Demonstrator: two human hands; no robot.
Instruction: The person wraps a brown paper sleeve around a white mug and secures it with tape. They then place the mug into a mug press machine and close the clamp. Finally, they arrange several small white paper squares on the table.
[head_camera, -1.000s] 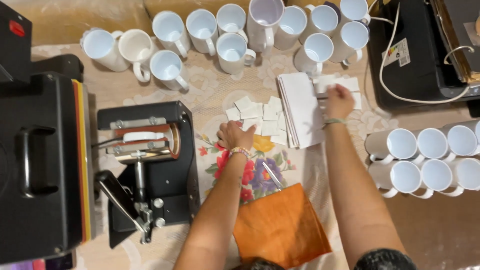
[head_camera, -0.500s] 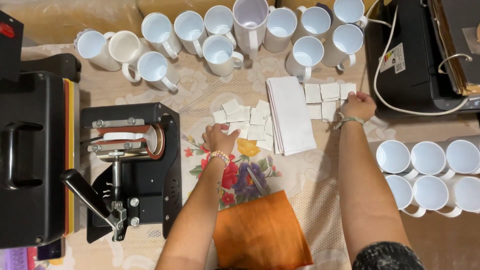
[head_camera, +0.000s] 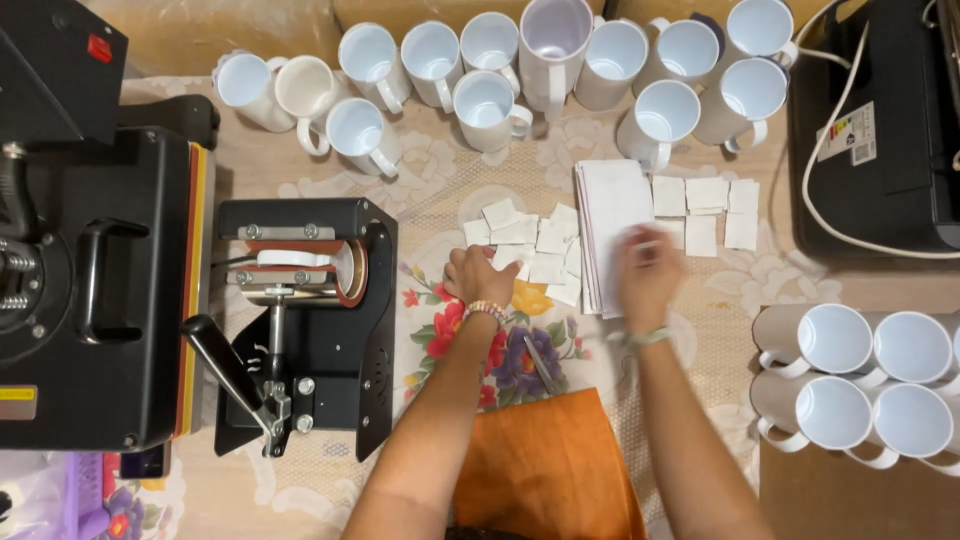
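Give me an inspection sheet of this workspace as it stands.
Surface: floral tablecloth over a table.
Job's things: small white paper squares in a loose pile; white sheet stack; more squares laid out right of it.
Clutter: white mugs along the far edge, more mugs at right; orange cloth.
Hands: left hand rests at the pile; right hand blurred over the stack.
Cables: white cable by the black machine.
Surroundings: mug press, flat heat press.
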